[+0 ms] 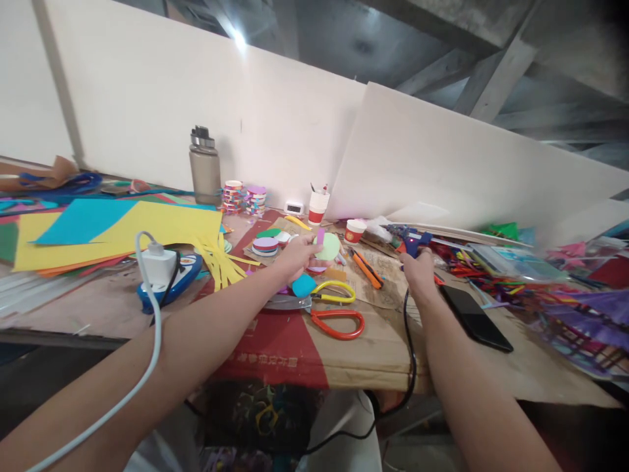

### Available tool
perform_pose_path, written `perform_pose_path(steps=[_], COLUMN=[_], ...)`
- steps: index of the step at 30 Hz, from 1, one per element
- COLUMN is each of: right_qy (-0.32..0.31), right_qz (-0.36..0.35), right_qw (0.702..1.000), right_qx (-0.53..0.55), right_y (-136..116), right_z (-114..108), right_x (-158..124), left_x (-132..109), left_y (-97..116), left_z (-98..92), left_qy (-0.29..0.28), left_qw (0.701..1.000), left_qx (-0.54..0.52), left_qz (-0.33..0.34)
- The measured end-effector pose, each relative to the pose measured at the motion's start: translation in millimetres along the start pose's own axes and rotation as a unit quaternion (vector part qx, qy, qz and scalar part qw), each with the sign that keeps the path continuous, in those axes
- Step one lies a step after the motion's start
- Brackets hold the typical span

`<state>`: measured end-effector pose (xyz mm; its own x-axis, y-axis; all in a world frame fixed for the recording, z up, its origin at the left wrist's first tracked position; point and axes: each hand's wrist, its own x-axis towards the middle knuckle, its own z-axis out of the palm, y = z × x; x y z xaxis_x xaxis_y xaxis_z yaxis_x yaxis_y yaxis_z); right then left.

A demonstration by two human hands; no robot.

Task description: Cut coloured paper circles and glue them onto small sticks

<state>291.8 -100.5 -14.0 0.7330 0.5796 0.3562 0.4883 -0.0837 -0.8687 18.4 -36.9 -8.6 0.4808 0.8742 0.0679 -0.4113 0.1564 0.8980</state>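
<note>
My left hand [295, 258] is closed on a pale green paper disc [330, 248] above the table, with a small purple paper strip [321, 236] at the disc's edge. To the right, my right hand [419, 269] grips a dark blue hot glue gun [417, 241] with a small lit lamp; its black cord [411, 347] runs down off the table edge. Scissors with yellow and orange-red handles [339, 326] lie below my left hand. A stack of round paper discs [265, 245] sits just left of it. An orange utility knife [367, 267] lies between my hands.
Behind stand a bottle [205, 167], two striped paper stacks [232, 198] and paper cups [354, 231]. Yellow paper sheets [108, 239] and a power strip with a white charger [160, 267] are at left. A phone [476, 318] and colourful craft scraps [540, 298] lie at right.
</note>
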Motion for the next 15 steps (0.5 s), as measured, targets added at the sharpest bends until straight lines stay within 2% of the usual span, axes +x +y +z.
perform_pose_path(steps=[3,5,8,12,15], right_qy=[-0.105,-0.168,-0.217,-0.286,-0.293], right_qz=[0.036,0.021,-0.016,-0.080,-0.126], right_qw=[0.978,0.957,0.944,0.931,0.930], right_qx=[0.176,0.235,0.248,0.215,0.182], right_y=[-16,-26,-38,-46,-47], right_z=[5,6,7,7,9], right_x=[-16,-28,-44,-60,-68], left_x=[-1,-2,-3,-4,-4], left_y=[0,0,1,5,6], left_z=[0.7,1.0,1.5,2.0,2.2], left_qy=[0.002,0.004,0.009,0.017,0.023], left_qw=[1.000,1.000,1.000,1.000,1.000], left_qx=[0.011,0.017,0.018,0.017,0.015], left_qz=[-0.007,-0.008,-0.001,0.009,0.015])
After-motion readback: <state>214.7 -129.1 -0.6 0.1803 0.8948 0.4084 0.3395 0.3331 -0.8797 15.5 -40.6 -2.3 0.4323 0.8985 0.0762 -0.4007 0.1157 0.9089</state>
